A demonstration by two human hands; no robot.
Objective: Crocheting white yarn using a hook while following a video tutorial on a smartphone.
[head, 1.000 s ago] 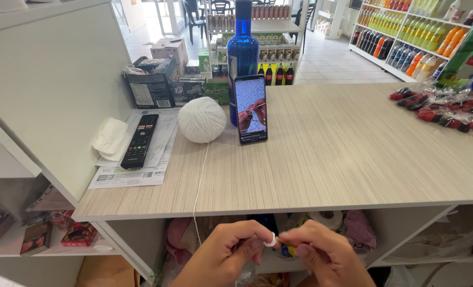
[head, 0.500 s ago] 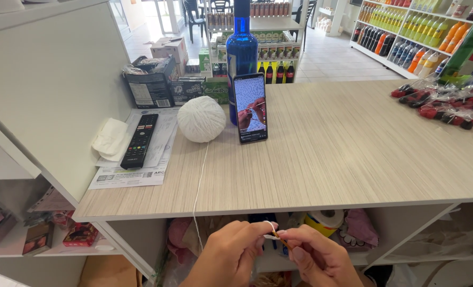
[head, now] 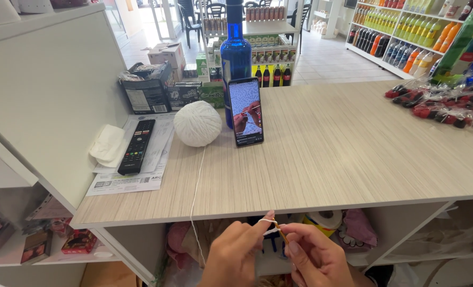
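from the head camera, your left hand (head: 235, 256) and right hand (head: 315, 260) meet just below the front edge of the surface (head: 353, 154). the left fingers (head: 258, 227) are pinched narrow on a small white loop of yarn (head: 196, 187), and the right fingers (head: 295, 245) are closed around a thin hook (head: 279, 231), its tip at that loop. to work this stitch well, keep the loop small and the strand lightly taut, and turn the hook with the wrist rather than tugging (a hard pull would likely roll the ball toward the edge). glance up at the phone (head: 245, 111) only between motions.

the yarn is white and thin; it runs from your hands up over the surface edge and back to a round, tightly wound white ball (head: 197, 123) sitting on the surface, just beside the phone and partly on some printed papers (head: 135, 175). the phone leans upright against a tall blue bottle (head: 235, 53), with its screen lit. a black remote (head: 137, 146) lies on the papers, near the ball.
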